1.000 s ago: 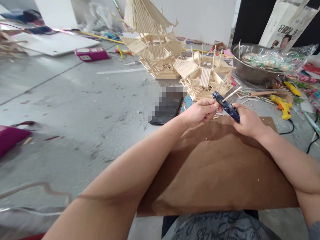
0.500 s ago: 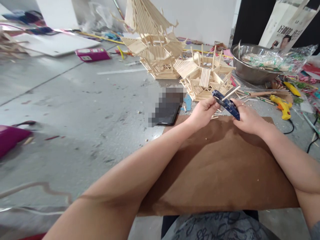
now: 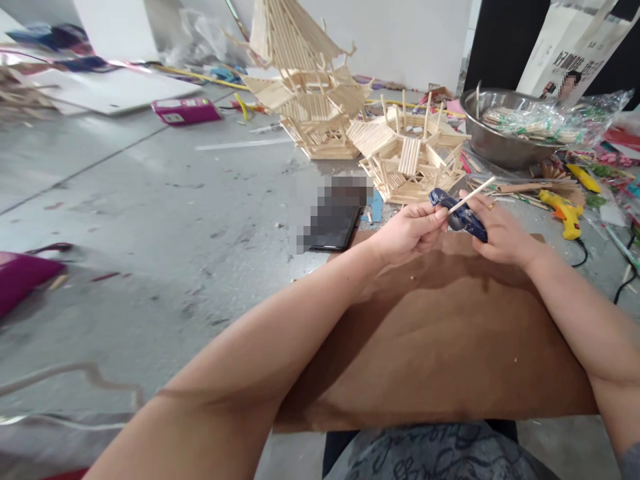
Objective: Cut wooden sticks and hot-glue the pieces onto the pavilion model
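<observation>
Left hand (image 3: 411,235) is pinching a wooden stick (image 3: 474,193)
Just beside that pinch, the right hand (image 3: 509,232) is gripping a blue tool (image 3: 469,223).

Dark blue tool (image 3: 469,223), pale stick (image 3: 473,195)

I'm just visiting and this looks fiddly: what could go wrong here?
The stick could slip, as the left hand pinches it near one end. The blue tool in the right hand might nip the left fingertips, close by. The lower model stands just beyond both hands and could get knocked.
</observation>
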Demonstrator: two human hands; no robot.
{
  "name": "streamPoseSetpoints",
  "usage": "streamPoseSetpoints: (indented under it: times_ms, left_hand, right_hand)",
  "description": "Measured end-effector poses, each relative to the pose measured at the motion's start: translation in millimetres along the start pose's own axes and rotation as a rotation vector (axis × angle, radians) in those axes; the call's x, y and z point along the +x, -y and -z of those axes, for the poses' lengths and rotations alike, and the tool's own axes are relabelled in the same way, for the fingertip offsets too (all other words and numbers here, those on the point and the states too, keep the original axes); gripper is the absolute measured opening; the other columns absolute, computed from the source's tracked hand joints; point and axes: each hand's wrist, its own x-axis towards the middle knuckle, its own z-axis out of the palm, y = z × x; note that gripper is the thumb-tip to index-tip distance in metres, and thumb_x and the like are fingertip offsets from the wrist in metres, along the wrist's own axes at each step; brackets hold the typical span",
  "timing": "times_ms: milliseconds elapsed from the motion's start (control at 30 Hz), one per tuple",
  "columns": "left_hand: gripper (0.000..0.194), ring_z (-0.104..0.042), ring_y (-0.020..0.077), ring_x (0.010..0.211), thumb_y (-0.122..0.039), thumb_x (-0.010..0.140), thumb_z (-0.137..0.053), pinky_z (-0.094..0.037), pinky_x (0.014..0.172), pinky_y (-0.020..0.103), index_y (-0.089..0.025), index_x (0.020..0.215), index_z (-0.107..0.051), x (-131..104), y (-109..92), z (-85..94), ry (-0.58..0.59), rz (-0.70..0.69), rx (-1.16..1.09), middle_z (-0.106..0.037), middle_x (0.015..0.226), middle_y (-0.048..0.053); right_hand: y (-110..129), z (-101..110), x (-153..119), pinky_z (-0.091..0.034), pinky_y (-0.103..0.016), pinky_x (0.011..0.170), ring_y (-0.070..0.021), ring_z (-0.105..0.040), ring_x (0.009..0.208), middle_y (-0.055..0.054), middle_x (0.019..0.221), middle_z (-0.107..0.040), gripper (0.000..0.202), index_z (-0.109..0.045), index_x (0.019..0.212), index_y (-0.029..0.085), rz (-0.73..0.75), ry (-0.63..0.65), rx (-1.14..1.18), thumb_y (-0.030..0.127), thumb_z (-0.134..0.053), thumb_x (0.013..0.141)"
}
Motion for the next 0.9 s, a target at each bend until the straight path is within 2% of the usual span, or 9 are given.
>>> streamPoseSetpoints:
  times_ms: [133,233,333,467,533,667,700,800,900]
  left_hand:
    - [0.027,-0.016,0.0020,0.035,-0.036,0.078,-0.053,-0.012,0.037,0.016,-0.015,0.063,-0.044,1.2,-2.6,5.5,-0.041,-0.044,0.062,-0.022,0.042,-0.010]
    - [0.024,-0.019,0.0030,0.039,-0.034,0.081,-0.047,-0.016,0.039,0.017,-0.015,0.067,-0.046,1.6,-1.7,5.4,-0.088,-0.087,0.229,-0.025,0.045,-0.009]
    - [0.021,-0.024,0.0044,0.043,-0.031,0.083,-0.043,-0.021,0.044,0.017,-0.015,0.072,-0.049,1.9,1.6,3.1,-0.157,-0.134,0.479,-0.029,0.048,-0.008]
    - [0.020,-0.035,0.0069,0.053,-0.028,0.082,-0.042,-0.028,0.054,0.019,-0.015,0.069,-0.050,3.2,6.5,3.4,-0.232,-0.197,0.852,-0.039,0.056,-0.004]
    - [0.022,-0.039,0.0086,0.056,-0.029,0.082,-0.041,-0.028,0.056,0.021,-0.015,0.067,-0.050,3.7,8.4,4.3,-0.278,-0.171,1.005,-0.044,0.057,-0.003]
    - [0.023,-0.042,0.0108,0.056,-0.028,0.083,-0.038,-0.027,0.054,0.022,-0.016,0.069,-0.052,2.4,9.4,1.8,-0.343,-0.107,1.195,-0.048,0.058,0.000]
    - [0.023,-0.042,0.0110,0.056,-0.028,0.084,-0.037,-0.028,0.054,0.021,-0.016,0.070,-0.052,1.6,9.2,0.1,-0.338,-0.110,1.216,-0.049,0.059,0.000]
    - [0.023,-0.045,0.0108,0.055,-0.028,0.084,-0.036,-0.030,0.053,0.021,-0.016,0.072,-0.052,-1.2,8.5,-6.0,-0.278,-0.160,1.253,-0.051,0.059,0.000]
    - [0.025,-0.048,0.0107,0.054,-0.030,0.085,-0.036,-0.032,0.053,0.021,-0.016,0.072,-0.052,-3.1,8.7,-9.9,-0.208,-0.218,1.297,-0.053,0.059,0.001]
  right_hand:
    - [-9.3,3.4,0.2,-0.035,-0.050,0.095,-0.0287,-0.039,0.120,-0.012,0.131,-0.041,0.076,-0.017,0.137,0.020,-0.053,0.008,-0.085,0.024,-0.048,0.068]
    - [-27.1,-0.7,-3.1,-0.038,-0.048,0.092,-0.0296,-0.044,0.115,-0.015,0.129,-0.043,0.070,-0.024,0.136,0.016,-0.100,0.057,-0.154,0.027,-0.048,0.070]
    - [-47.8,-11.1,-8.5,-0.039,-0.048,0.090,-0.0321,-0.047,0.112,-0.020,0.126,-0.045,0.067,-0.033,0.131,0.009,-0.183,0.140,-0.220,0.040,-0.048,0.074]
    - [-60.8,-18.0,-12.7,-0.035,-0.054,0.090,-0.0350,-0.045,0.113,-0.020,0.125,-0.047,0.072,-0.040,0.127,0.011,-0.295,0.207,-0.238,0.060,-0.040,0.075]
    - [-56.7,-12.5,-12.0,-0.032,-0.057,0.091,-0.0356,-0.042,0.116,-0.020,0.126,-0.046,0.070,-0.041,0.127,0.011,-0.310,0.140,-0.236,0.060,-0.037,0.077]
    - [-29.7,5.6,-6.4,-0.035,-0.048,0.091,-0.0292,-0.045,0.112,-0.016,0.118,-0.052,0.050,-0.045,0.123,0.013,-0.256,-0.198,-0.191,0.044,-0.034,0.084]
    - [-21.0,8.0,-4.6,-0.035,-0.046,0.091,-0.0278,-0.047,0.110,-0.015,0.116,-0.053,0.045,-0.047,0.120,0.014,-0.210,-0.245,-0.186,0.040,-0.034,0.085]
    - [2.7,5.2,0.2,-0.034,-0.042,0.089,-0.0249,-0.049,0.101,-0.012,0.106,-0.058,0.035,-0.055,0.109,0.016,0.004,-0.229,-0.205,0.033,-0.034,0.087]
    - [16.0,-5.5,2.6,-0.035,-0.037,0.077,-0.0211,-0.052,0.083,-0.009,0.087,-0.063,0.030,-0.061,0.095,0.016,0.104,-0.216,-0.281,0.028,-0.034,0.088]
